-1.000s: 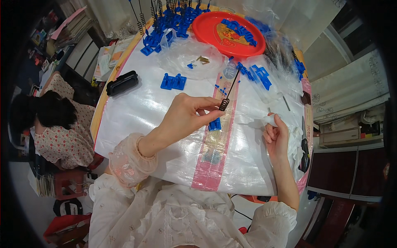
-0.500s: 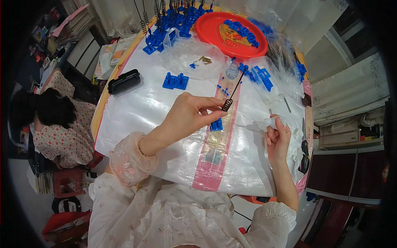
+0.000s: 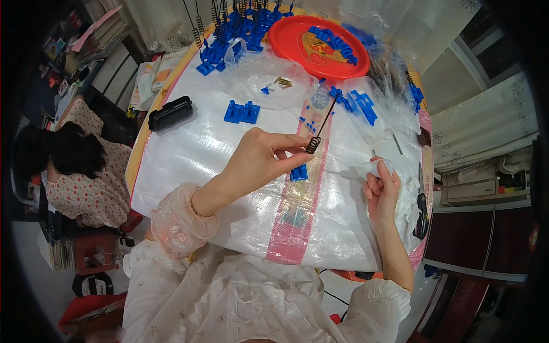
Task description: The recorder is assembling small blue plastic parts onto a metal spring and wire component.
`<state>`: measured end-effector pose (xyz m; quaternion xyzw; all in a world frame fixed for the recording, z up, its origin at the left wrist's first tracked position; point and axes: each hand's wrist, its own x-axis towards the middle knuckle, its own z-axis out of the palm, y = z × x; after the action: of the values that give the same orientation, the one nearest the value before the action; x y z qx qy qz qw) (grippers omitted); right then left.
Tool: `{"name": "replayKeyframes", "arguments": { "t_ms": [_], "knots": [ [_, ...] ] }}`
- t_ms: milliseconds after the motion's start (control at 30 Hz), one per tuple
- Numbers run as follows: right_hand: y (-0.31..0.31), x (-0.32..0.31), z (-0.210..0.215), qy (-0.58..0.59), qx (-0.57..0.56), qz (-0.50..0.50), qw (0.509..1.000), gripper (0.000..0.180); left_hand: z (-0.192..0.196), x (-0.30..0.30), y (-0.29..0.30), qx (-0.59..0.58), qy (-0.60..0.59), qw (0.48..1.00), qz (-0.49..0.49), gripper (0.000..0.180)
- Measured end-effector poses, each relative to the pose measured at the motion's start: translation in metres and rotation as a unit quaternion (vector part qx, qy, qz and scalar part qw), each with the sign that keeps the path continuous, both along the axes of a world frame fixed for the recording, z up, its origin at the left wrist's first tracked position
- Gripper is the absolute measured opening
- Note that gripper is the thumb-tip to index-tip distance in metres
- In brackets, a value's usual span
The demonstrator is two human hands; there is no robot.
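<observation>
My left hand (image 3: 267,153) pinches a black coil spring (image 3: 313,144) between thumb and fingers. From the spring a thin straight black rod slants up to the right, with a small blue plastic piece (image 3: 336,93) at its far end. Just below my fingertips is a blue plastic base (image 3: 299,172); whether it joins the spring cannot be told. My right hand (image 3: 382,191) is closed on a white tissue-like wad (image 3: 374,167), and a thin metal tip pokes out above it. Two blue plastic bases (image 3: 242,112) lie to the left, beyond my left hand.
A red tray (image 3: 286,48) with blue pieces stands at the back, beside many blue spring assemblies (image 3: 237,28). Plastic bags (image 3: 274,74), brass-coloured pins (image 3: 282,82), a black case (image 3: 171,113), a metal rod (image 3: 397,144) and scissors (image 3: 422,214) lie around. Another person (image 3: 86,166) is at left.
My right hand has shifted slightly left with the white wad. My left hand keeps its pinch on the spring, almost unmoved.
</observation>
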<state>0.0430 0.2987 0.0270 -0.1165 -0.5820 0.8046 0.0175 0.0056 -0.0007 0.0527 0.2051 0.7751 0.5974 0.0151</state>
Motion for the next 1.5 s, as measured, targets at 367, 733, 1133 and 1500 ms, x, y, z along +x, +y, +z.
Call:
{"name": "replayKeyframes", "arguments": {
  "t_ms": [367,733,1133,1500],
  "knots": [
    [-0.0014,-0.0002,0.0007,-0.005,0.000,-0.012,1.000,0.026,0.0005,-0.0003,-0.0001,-0.002,-0.008,1.000,0.000,0.025],
    [-0.0004,-0.0010,0.0011,-0.010,-0.005,-0.004,1.000,0.026,-0.0001,-0.0005,-0.0002,-0.006,0.000,1.000,0.002,0.024],
    [0.0002,-0.0006,-0.0007,-0.007,-0.001,-0.003,1.000,0.027,-0.0003,0.0001,0.0003,-0.003,0.003,1.000,0.002,0.024],
    [0.0014,-0.0011,0.0004,-0.002,-0.006,-0.003,1.000,0.027,0.0023,0.0004,0.0002,-0.009,-0.001,1.000,0.002,0.024]
  ]
}}
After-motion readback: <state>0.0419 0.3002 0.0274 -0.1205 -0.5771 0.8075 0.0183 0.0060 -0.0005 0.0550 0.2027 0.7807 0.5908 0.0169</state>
